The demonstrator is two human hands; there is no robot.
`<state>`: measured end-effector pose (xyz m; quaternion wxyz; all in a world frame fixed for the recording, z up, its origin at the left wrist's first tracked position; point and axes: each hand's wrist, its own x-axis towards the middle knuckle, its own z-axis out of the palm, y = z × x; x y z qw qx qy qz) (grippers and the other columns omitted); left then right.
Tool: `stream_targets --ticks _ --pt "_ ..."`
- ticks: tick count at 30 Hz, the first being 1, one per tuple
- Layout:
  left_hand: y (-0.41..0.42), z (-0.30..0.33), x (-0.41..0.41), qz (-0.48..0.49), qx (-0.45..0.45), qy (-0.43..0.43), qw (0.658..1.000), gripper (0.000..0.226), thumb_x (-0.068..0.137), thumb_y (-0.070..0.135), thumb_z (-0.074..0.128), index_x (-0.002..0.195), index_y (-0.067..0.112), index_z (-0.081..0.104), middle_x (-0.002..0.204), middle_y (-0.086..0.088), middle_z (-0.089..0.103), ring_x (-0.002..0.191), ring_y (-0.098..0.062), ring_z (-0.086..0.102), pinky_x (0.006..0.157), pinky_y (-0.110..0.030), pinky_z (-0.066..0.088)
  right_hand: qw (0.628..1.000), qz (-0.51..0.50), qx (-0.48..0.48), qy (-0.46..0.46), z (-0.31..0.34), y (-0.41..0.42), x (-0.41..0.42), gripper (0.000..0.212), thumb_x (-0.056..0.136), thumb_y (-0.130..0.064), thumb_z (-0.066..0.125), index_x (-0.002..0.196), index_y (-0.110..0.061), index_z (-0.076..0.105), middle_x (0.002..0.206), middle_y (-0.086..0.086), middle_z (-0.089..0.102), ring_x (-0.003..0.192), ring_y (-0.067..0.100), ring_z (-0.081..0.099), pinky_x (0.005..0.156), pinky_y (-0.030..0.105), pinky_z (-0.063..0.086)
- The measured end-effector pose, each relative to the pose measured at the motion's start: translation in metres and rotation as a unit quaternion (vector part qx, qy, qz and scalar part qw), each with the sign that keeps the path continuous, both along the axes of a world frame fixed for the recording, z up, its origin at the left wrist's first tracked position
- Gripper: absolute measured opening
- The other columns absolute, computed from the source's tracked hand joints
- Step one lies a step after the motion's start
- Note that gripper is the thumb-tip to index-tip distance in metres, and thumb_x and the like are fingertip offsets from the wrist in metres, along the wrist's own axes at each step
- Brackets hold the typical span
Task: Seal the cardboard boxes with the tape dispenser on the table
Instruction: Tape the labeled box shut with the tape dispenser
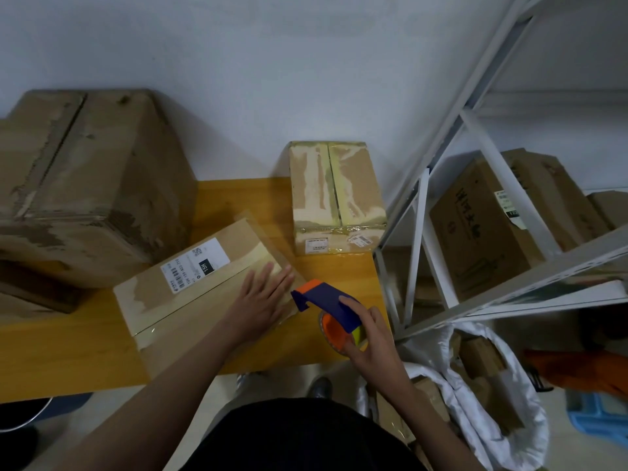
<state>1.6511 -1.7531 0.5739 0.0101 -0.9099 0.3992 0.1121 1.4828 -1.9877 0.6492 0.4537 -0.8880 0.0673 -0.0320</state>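
A flat cardboard box point(190, 287) with a white shipping label lies angled on the yellow table point(68, 355). Clear tape runs along its top seam. My left hand point(265, 297) presses flat on the box's right end, fingers straight. My right hand point(370, 341) grips the blue and orange tape dispenser point(326, 307) just off the box's right edge, its head pointing toward the box. A smaller taped box point(333, 198) stands behind, against the wall.
A large worn cardboard box point(85, 185) fills the table's left back. A white metal shelf point(475, 205) with boxes stands to the right. A white-lined bin point(475, 385) of cardboard scraps sits on the floor at lower right.
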Motion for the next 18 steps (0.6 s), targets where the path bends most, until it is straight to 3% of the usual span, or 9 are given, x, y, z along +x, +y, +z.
stream_targets --ticks 10,14,18 --pt "0.0 -0.003 0.0 -0.002 -0.028 0.0 1.0 0.072 0.1 0.062 -0.004 0.161 0.025 0.005 0.169 0.004 -0.002 0.155 -0.026 -0.009 0.122 -0.054 0.001 0.999 0.018 -0.046 0.006 0.008 -0.009 -0.012 0.06 0.091 -0.071 0.046 0.146 -0.052 0.033 0.109 -0.017 0.04 0.095 0.002 0.05 0.074 0.015 0.046" --pt "0.001 -0.004 0.001 -0.003 -0.039 -0.001 0.999 0.075 0.099 0.063 -0.008 0.161 0.025 0.006 0.169 0.005 -0.003 0.155 -0.027 -0.009 0.123 -0.055 0.002 0.994 0.029 -0.098 0.044 0.009 -0.008 -0.003 0.059 0.095 -0.046 0.061 0.144 -0.057 0.029 0.11 -0.009 0.04 0.089 0.006 0.051 0.074 0.031 0.053" --pt "0.002 -0.007 0.001 -0.001 -0.049 0.002 0.999 0.074 0.099 0.062 -0.006 0.161 0.025 0.007 0.169 0.005 -0.002 0.155 -0.026 -0.008 0.122 -0.055 0.002 0.987 0.043 -0.143 0.06 0.018 -0.001 0.008 0.061 0.087 -0.074 0.048 0.142 -0.051 0.038 0.107 -0.009 0.042 0.084 0.009 0.053 0.07 0.03 0.054"
